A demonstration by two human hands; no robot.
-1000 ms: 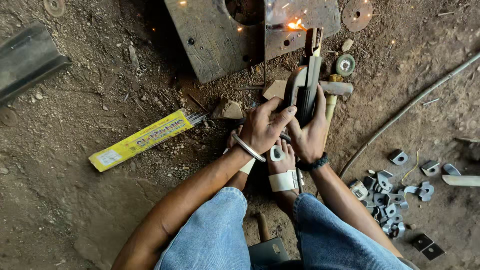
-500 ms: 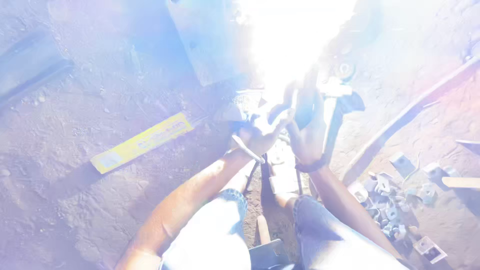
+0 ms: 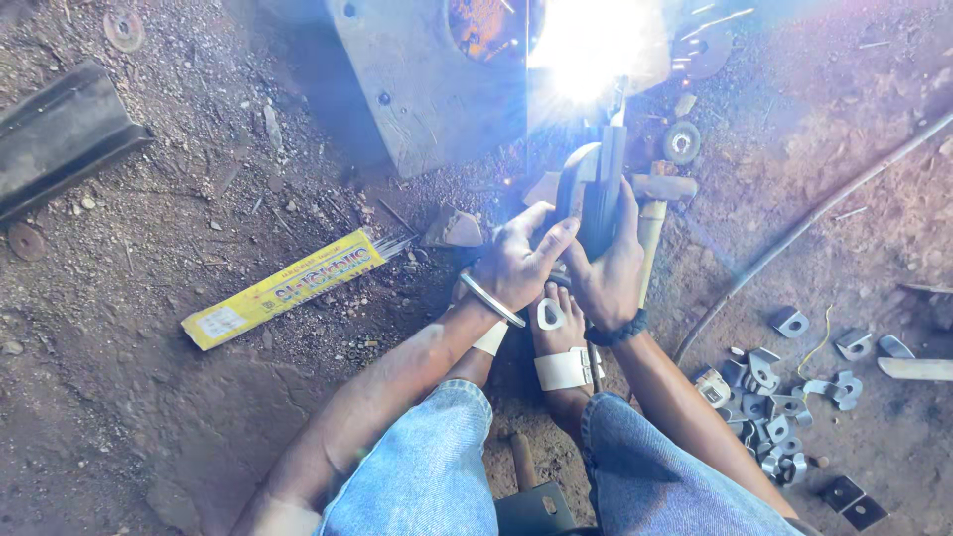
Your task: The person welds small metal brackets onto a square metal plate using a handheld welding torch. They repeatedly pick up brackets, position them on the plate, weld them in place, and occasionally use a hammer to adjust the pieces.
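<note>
A very bright white flash (image 3: pixel 596 45) sits at the top of the ground, and it hides the tip of the holder (image 3: pixel 594 189) and part of the plate (image 3: pixel 437 89). You cannot see where the rod meets the metal. The plate is grey and flat, and its top is cut off by the picture edge. One round hole in it glows orange.

Both hands are closed around the one dark holder, near the top middle of the ground. The left hand (image 3: pixel 516 263) wraps it from the side, with a finger laid along it. The right hand (image 3: pixel 611 273) grips it from the other side. The left wrist wears one silver bangle (image 3: pixel 491 298). The right wrist wears one dark band (image 3: pixel 615 330).

Just right of the holder lies one hammer (image 3: pixel 655 203), partly hidden behind the right hand. One foot in a white sandal (image 3: pixel 561 347) shows below the hands. The other foot is mostly hidden under the left arm. Two knees in blue jeans (image 3: pixel 427 467) are cut off at the bottom edge.

One yellow box (image 3: pixel 288 288) lies on the dirt left of the hands, well apart from them, with thin rods sticking out of its end. One dark bar (image 3: pixel 60 134) lies by the left edge. One thin cable (image 3: pixel 804 228) runs across the right side. A pile of small metal pieces (image 3: pixel 774 397) lies near the bottom right corner, too many and too jumbled to count. Two rusty round discs lie by the left edge.
</note>
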